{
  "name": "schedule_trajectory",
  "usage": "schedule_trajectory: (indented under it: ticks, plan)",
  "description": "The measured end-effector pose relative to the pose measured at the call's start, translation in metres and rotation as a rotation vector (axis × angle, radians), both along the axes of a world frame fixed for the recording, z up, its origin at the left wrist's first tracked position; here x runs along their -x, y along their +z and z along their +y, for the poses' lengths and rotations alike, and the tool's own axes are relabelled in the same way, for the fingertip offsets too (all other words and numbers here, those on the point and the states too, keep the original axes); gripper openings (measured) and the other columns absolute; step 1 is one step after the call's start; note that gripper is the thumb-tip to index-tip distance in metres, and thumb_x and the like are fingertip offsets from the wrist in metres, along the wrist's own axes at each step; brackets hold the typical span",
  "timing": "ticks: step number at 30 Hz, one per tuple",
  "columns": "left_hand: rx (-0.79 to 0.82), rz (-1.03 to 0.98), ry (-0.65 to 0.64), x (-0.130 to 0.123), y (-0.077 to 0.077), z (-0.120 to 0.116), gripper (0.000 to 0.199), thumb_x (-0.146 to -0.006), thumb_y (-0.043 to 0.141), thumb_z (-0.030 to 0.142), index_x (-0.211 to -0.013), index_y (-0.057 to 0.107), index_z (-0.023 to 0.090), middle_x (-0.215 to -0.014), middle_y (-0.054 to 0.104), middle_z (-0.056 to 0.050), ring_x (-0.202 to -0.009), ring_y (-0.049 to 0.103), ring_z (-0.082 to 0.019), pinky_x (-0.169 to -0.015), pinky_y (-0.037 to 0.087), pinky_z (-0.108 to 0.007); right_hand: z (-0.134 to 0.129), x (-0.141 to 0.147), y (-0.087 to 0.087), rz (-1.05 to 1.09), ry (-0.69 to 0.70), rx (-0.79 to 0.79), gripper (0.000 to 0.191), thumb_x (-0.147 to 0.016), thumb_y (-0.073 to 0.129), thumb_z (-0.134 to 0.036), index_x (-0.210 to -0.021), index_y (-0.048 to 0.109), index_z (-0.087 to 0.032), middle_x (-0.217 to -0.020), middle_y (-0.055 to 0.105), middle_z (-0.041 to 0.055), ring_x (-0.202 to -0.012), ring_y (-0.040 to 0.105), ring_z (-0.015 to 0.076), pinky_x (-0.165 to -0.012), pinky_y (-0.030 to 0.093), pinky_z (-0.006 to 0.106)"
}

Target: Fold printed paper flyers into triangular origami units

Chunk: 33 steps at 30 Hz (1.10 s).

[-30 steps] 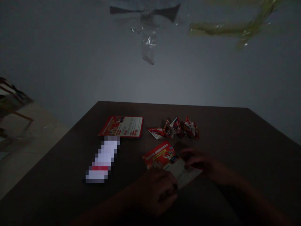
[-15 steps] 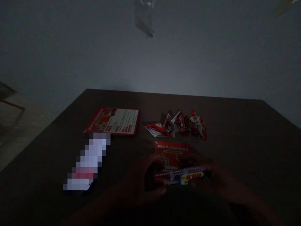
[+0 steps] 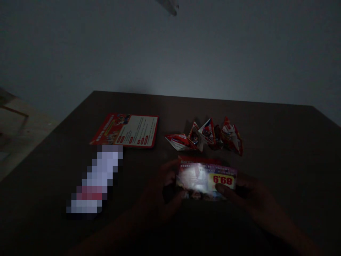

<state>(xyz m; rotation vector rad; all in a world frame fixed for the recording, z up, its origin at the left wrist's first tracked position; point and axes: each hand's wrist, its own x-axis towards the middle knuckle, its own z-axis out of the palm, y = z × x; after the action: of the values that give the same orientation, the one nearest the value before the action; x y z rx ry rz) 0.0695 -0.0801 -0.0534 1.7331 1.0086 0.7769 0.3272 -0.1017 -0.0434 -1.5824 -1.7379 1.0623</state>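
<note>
A small printed flyer (image 3: 198, 176) with a bold price on a yellow patch is between my hands over the near part of the table. Light glares off its middle. At its left edge is my left hand (image 3: 166, 192), thumb in front and fingers behind. My right hand (image 3: 246, 195) grips the right edge, its thumb pressed on the printed face near the price. A strip of red paper shows behind the flyer's top edge. Just beyond lie several folded red and white paper pieces (image 3: 206, 137), pointed and standing partly upright in a row.
A stack of red and white flyers (image 3: 138, 131) lies at the left on the dark table (image 3: 255, 110). Nearer me is a long, light object (image 3: 97, 174), pixelated beyond recognition. A pale wall (image 3: 213, 53) stands behind the table. The room is dim.
The flyer has tipped up, so its price side now faces me and hides most of the red sheet behind it. The view has shifted slightly downward.
</note>
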Motion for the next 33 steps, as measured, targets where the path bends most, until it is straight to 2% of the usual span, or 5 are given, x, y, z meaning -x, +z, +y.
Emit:
schedule_trajectory:
  ticks: [5,12,19,24,33]
  plan:
    - [-0.082,0.084,0.133,-0.0008,-0.0055,-0.0009,0.064,-0.080,0.058,0.015,-0.134,0.026,0.027,-0.119,0.054,-0.008,-0.096,0.064,-0.018,-0.084,0.055,-0.031,0.0012,0.0037,-0.0054,-0.061,-0.043,-0.046,0.020,-0.083,0.060,-0.041,-0.089,0.072,-0.026,-0.093,0.073,0.0065,-0.078,0.069,0.0237,-0.066,0.057,0.034]
    - [-0.307,0.188,0.126,-0.0016,-0.0028,0.0017,0.049,-0.080,0.055,0.011,-0.125,0.039,0.021,-0.129,0.044,-0.012,-0.122,0.044,-0.025,-0.098,0.045,-0.041,0.0016,0.0059,-0.0004,-0.074,-0.058,0.010,0.021,-0.084,0.058,-0.039,-0.089,0.070,-0.023,-0.094,0.073,0.0057,-0.077,0.070,0.0227,-0.066,0.058,0.034]
    - [-0.326,0.181,0.135,-0.0015,-0.0007,0.0013,0.048,-0.080,0.055,0.011,-0.125,0.040,0.020,-0.125,0.046,-0.011,-0.112,0.051,-0.022,-0.090,0.048,-0.035,0.0031,0.0070,0.0000,-0.089,-0.082,-0.012,0.020,-0.083,0.059,-0.039,-0.086,0.069,-0.022,-0.087,0.073,0.0054,-0.074,0.070,0.0227,-0.064,0.058,0.034]
    - [-0.346,0.185,0.122,-0.0011,-0.0022,0.0020,0.048,-0.081,0.054,0.010,-0.126,0.039,0.020,-0.123,0.048,-0.011,-0.113,0.051,-0.022,-0.093,0.047,-0.036,0.0036,0.0080,0.0007,-0.115,-0.103,-0.008,0.021,-0.082,0.059,-0.038,-0.091,0.068,-0.021,-0.086,0.074,0.0051,-0.074,0.070,0.0235,-0.065,0.058,0.035]
    - [-0.353,0.180,0.117,-0.0020,-0.0026,0.0027,0.044,-0.081,0.054,0.009,-0.122,0.043,0.019,-0.120,0.051,-0.010,-0.113,0.051,-0.020,-0.092,0.047,-0.033,0.0043,0.0095,-0.0021,-0.047,-0.126,0.054,0.025,-0.082,0.059,-0.038,-0.100,0.065,-0.020,-0.093,0.073,0.0066,-0.078,0.070,0.0233,-0.065,0.058,0.033]
